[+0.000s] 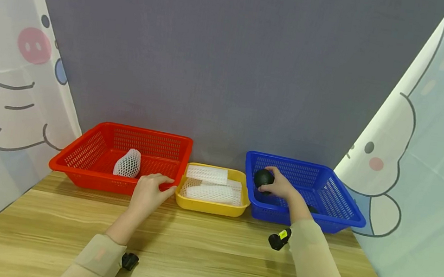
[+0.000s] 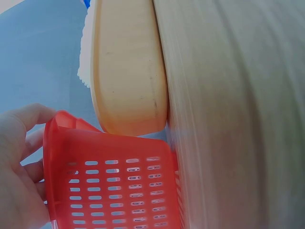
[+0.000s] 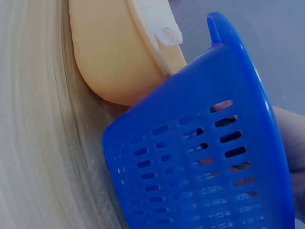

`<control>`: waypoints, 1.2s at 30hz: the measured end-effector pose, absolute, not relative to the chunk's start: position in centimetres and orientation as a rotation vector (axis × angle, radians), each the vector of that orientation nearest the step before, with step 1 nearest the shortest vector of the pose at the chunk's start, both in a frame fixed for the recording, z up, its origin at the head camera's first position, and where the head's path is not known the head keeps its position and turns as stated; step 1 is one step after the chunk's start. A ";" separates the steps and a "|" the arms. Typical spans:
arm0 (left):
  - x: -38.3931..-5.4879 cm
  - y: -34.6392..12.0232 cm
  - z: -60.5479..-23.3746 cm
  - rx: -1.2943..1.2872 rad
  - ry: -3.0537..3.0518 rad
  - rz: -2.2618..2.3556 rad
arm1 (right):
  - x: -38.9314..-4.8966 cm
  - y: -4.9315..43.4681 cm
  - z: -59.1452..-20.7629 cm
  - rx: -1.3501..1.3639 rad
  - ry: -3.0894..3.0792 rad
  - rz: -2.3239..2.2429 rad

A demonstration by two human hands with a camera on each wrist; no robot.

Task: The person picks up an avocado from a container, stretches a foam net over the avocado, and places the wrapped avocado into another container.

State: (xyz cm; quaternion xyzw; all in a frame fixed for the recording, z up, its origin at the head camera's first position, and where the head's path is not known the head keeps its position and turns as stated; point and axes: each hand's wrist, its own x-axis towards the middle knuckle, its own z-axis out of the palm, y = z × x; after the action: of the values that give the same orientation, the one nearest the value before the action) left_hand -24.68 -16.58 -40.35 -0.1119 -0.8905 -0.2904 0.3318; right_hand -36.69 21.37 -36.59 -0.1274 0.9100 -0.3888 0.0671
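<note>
In the head view my right hand (image 1: 281,186) grips a dark, round black ball (image 1: 263,178) inside the blue basket (image 1: 300,219), thumb and fingers on its sides. The right wrist view shows the blue basket's wall (image 3: 190,157) hiding most of that hand. My left hand (image 1: 150,191) rests at the front right corner of the red basket (image 1: 98,183), fingers loosely bent over the rim. A white foam net sleeve (image 1: 128,163), bulging with something inside, lies in the red basket.
Between the two baskets stands a yellow tray (image 1: 210,208) with several flat white foam net sleeves (image 1: 210,192). Another dark object (image 1: 313,209) lies low in the blue basket. All stand on a wooden table (image 1: 198,257) before a grey backdrop (image 1: 231,65).
</note>
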 end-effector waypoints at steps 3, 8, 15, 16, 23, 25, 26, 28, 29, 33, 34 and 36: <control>-24.7 -16.6 -40.3 -0.295 -2.329 -0.772 | -36.7 21.6 -36.5 -0.392 2.738 -1.197; -24.7 -16.6 -40.3 -0.299 -2.329 -0.780 | -36.8 21.9 -36.5 -0.412 2.735 -1.226; -24.7 -16.6 -40.4 -0.293 -2.328 -0.783 | -36.4 22.0 -36.3 -0.443 2.734 -1.249; -24.7 -16.6 -40.4 -0.292 -2.328 -0.785 | -36.4 22.0 -36.3 -0.445 2.735 -1.253; -24.7 -16.6 -40.4 -0.289 -2.335 -0.792 | -35.8 22.2 -36.0 -0.459 2.773 -1.246; -24.6 -16.6 -40.4 -0.292 -2.333 -0.792 | -35.7 22.4 -35.9 -0.471 2.778 -1.249; -24.6 -16.6 -40.4 -0.293 -2.333 -0.794 | -35.7 22.4 -35.9 -0.476 2.778 -1.253; -24.6 -16.7 -40.3 -0.293 -2.331 -0.795 | -35.6 22.5 -35.9 -0.486 2.773 -1.267; -24.6 -16.7 -40.3 -0.294 -2.331 -0.793 | -35.5 22.5 -35.9 -0.484 2.776 -1.269; -24.6 -16.7 -40.4 -0.291 -2.336 -0.793 | -35.3 22.4 -35.8 -0.506 2.788 -1.276; -24.6 -16.7 -40.4 -0.291 -2.336 -0.792 | -35.2 22.5 -35.8 -0.515 2.792 -1.274; -24.6 -16.6 -40.4 -0.291 -2.336 -0.792 | -35.1 22.5 -35.8 -0.524 2.794 -1.281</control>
State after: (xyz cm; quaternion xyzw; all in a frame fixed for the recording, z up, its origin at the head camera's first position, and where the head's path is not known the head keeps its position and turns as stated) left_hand -24.56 -16.64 -40.36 -0.1109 -0.8901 -0.3019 0.3230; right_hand -35.08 22.48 -35.79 -0.1680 0.8960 -0.4108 0.0118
